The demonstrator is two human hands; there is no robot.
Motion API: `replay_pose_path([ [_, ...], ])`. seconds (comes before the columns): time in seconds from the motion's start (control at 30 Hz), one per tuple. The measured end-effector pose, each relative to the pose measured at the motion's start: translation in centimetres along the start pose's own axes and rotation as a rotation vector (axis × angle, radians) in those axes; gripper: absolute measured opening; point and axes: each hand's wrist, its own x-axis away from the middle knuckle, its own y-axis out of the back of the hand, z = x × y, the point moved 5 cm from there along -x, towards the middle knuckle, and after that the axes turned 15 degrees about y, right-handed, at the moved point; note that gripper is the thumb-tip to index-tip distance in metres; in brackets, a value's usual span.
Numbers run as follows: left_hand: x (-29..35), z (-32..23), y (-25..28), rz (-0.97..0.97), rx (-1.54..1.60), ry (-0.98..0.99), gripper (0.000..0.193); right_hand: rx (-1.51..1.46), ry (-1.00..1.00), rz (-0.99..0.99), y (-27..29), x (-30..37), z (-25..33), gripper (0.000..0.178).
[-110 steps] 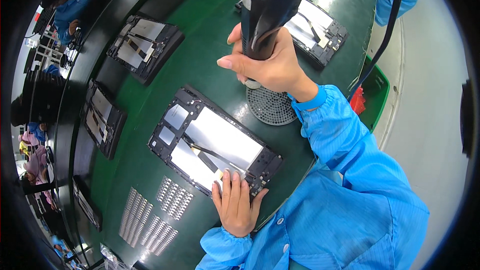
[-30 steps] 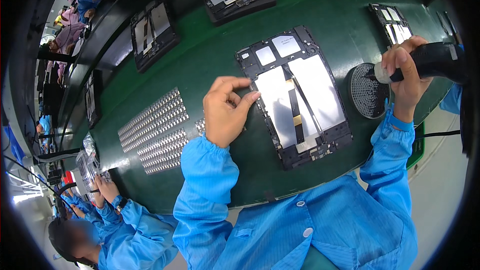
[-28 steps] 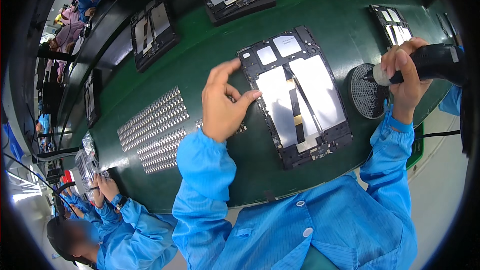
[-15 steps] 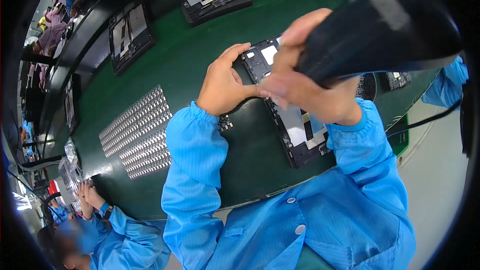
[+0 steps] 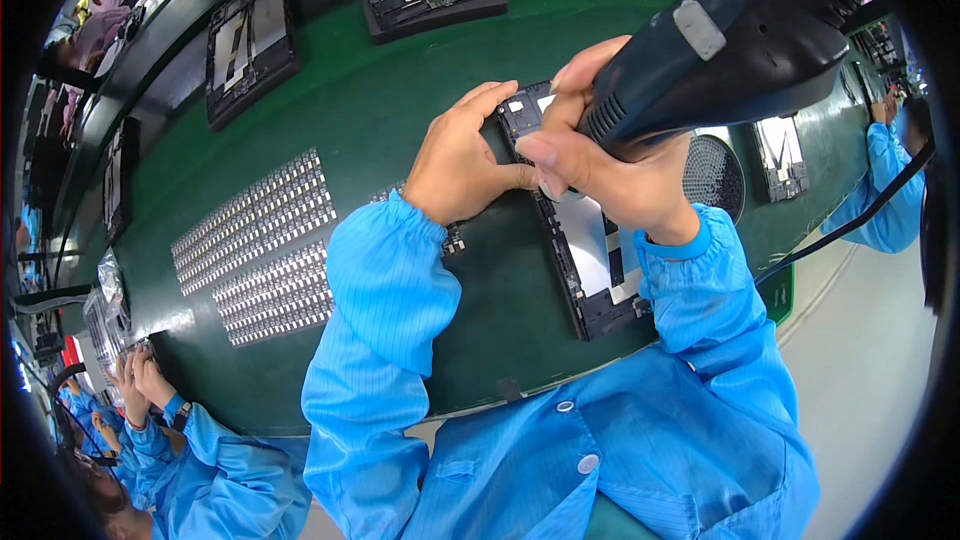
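An opened tablet (image 5: 588,275), with a black frame, white panels and a dark ribbon cable, lies on the green table in front of me. My left hand (image 5: 465,155) steadies its far left part, fingers at the top corner and thumb reaching over the left edge. My right hand (image 5: 625,165) wraps round a black handheld device (image 5: 690,70) with ribbed slots and a grey patch. The device leans up to the right above the tablet. My right fingertips meet the left thumb over the tablet's edge; what lies beneath them is hidden.
Sheets of small circuit boards (image 5: 260,225) lie left. More opened tablets (image 5: 252,45) stand along the far side, another tablet (image 5: 780,155) at right. A round black mesh dish (image 5: 713,178) sits beside my right wrist. A black cable (image 5: 850,225) crosses the right edge. Co-workers' hands (image 5: 145,380) work at left.
The black device has swung lower and away from the camera, its slots now showing. Both hands stay at the tablet. The view has shifted slightly, and a co-worker at far right shows more.
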Motion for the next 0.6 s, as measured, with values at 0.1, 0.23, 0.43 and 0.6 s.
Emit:
replay_pose_path([
  [0.1, 0.0, 0.2, 0.1, 0.026, 0.060, 0.039, 0.085, 0.001, -0.021, 0.002, -0.2, -0.1, -0.2, 0.038],
  [0.23, 0.3, -0.6, 0.4, 0.038, 0.002, 0.049, 0.082, -0.024, -0.030, -0.014, -0.4, 0.1, -0.5, 0.038],
  [0.43, 0.5, -0.5, 0.7, -0.001, 0.018, 0.023, 0.081, -0.070, -0.136, -0.023, -1.3, 0.7, -0.3, 0.037],
  [0.6, 1.2, -1.5, 1.3, -0.051, -0.030, 0.007, 0.081, 0.096, 0.035, 0.188, -2.3, 0.5, 0.8, 0.037],
])
